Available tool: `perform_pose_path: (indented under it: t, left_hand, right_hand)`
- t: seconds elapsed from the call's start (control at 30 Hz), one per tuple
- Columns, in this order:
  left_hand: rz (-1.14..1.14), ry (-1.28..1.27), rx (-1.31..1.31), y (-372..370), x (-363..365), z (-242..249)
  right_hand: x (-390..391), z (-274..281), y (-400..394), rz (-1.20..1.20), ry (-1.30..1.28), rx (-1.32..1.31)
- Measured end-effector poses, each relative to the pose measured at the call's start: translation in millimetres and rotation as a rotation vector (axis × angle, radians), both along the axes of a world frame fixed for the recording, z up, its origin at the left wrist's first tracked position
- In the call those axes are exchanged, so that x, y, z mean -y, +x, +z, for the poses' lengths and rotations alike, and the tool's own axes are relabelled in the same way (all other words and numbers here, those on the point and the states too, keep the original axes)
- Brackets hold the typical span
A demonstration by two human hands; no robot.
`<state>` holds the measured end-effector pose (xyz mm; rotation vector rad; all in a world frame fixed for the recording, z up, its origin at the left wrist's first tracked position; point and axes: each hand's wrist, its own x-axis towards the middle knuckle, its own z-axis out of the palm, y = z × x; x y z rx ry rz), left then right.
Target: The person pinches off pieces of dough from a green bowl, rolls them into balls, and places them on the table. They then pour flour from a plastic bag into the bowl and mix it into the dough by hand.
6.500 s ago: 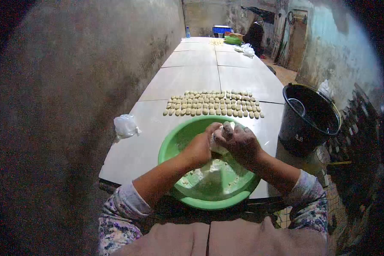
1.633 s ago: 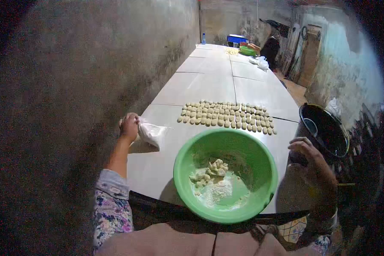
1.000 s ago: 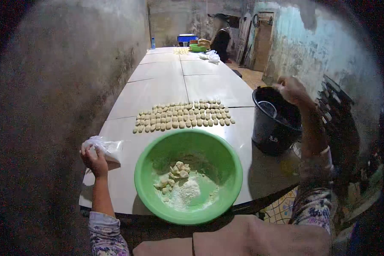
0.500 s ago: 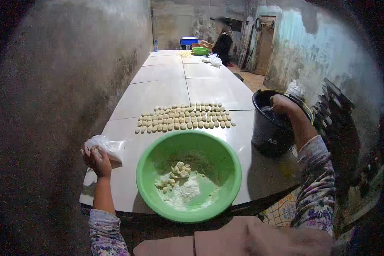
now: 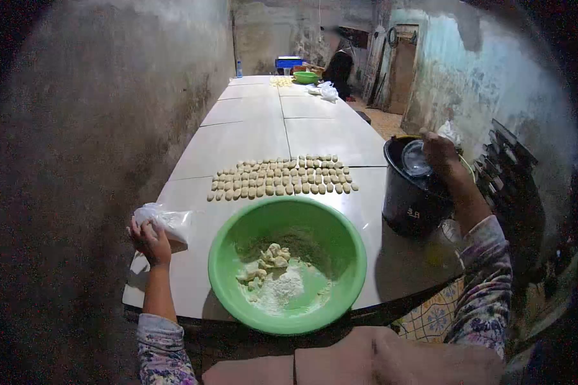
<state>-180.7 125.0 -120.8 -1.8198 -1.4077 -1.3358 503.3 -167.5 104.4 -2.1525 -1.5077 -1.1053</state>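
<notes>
My right hand (image 5: 441, 156) grips a clear plastic cup (image 5: 417, 158) at the mouth of a black bucket (image 5: 410, 204). The bucket's contents are hidden behind the cup and hand. At the table's left edge, my left hand (image 5: 150, 244) has its fingers bent around the side of a plastic bag (image 5: 171, 222) that looks filled with white powder. Between my arms stands a green basin (image 5: 221, 282). Inside it are pale lumps of dough (image 5: 274, 256) and loose white flour (image 5: 284, 287).
Several rows of small dough pieces (image 5: 278, 181) lie behind the basin on the white table (image 5: 237, 138). At the far end are another green basin (image 5: 306, 77), a blue crate (image 5: 289, 63), white bags (image 5: 328, 92) and a person in dark clothes (image 5: 339, 67). A wall runs along the left.
My right hand has risen out of the bucket, and the clear cup now shows at its mouth. My left hand stays at the bag. The view has shifted slightly.
</notes>
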Motion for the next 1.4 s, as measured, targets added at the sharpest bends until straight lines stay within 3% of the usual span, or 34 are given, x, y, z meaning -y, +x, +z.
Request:
perform_pose_path:
  t: [0.13,0.2,0.33,0.4,0.43,0.5,0.6,0.7,0.73,0.77,0.8,0.83,0.9,0.93,1.0,1.13,1.23,1.3,1.33,1.4]
  left_hand:
    - [0.041,-0.123,0.049,5.0,5.7,2.9]
    - [0.017,-0.128,0.057,3.0,5.5,0.1]
    - [0.001,-0.149,0.092,1.5,1.0,-4.6]
    - [-0.021,-0.126,0.069,-2.0,-2.0,-7.2]
    - [-0.02,-0.127,0.07,-3.6,-4.1,-9.0]
    - [0.013,-0.107,0.03,-5.5,-7.7,-12.6]
    - [0.001,-0.088,0.027,-3.4,-4.7,-10.0]
    - [0.019,-0.13,0.026,-2.3,-1.8,-7.1]
    - [0.02,-0.13,0.026,-1.3,0.2,-5.5]
    - [0.017,-0.159,0.051,0.3,2.2,-3.8]
    - [0.014,-0.188,0.075,0.7,2.8,-3.3]
    - [0.015,-0.188,0.075,-0.4,0.8,-5.1]
    - [0.016,-0.136,0.044,-2.8,-3.7,-9.2]
    - [0.017,-0.136,0.044,-2.9,-3.4,-9.4]
    - [0.022,-0.191,0.03,-3.6,-3.6,-10.0]
    - [-0.035,-0.087,0.0,-6.5,-6.6,-8.9]
    - [-0.005,-0.233,0.06,-3.1,-1.8,-4.5]
    - [-0.017,-0.11,0.026,-3.3,-4.1,-7.9]
    - [-0.017,-0.11,0.026,-3.5,-4.3,-8.9]
    - [0.003,-0.138,0.037,-3.7,-5.0,-10.5]
  right_hand:
    - [14.4,1.5,-2.5,0.241,0.042,-0.298]
    - [22.3,19.8,-45.8,-0.086,-0.034,0.142]
    - [23.6,12.4,-19.6,0.194,0.118,0.021]
    - [23.9,12.2,-18.8,0.048,0.054,-0.626]
    - [23.4,12.4,-19.2,0.049,0.052,-0.626]
    - [22.6,13.3,-19.0,-0.016,0.059,-0.132]
    - [-3.0,-42.5,254.0,0.087,-0.184,-0.25]
    - [22.6,23.2,-20.0,-0.167,-0.202,0.002]
    - [19.1,10.8,12.5,-0.166,-0.202,0.002]
    - [13.4,-10.0,68.7,-0.207,-0.254,0.253]
    - [11.5,-10.7,70.0,-0.246,-0.302,0.504]
    - [11.7,-14.0,70.6,-0.245,-0.303,0.504]
    - [14.6,-17.8,54.4,0.128,0.154,0.555]
    - [17.9,-11.2,38.3,0.129,0.154,0.555]
    - [24.1,1.0,14.9,0.218,0.037,0.292]
    - [14.5,-0.4,35.9,0.145,0.002,0.19]
    - [13.0,2.8,33.6,0.095,-0.022,0.121]
    - [17.1,11.7,13.5,-0.036,-0.079,-0.141]
    - [16.3,5.7,22.7,-0.037,-0.079,-0.141]
    - [14.1,-9.3,43.5,0.166,0.07,-0.36]
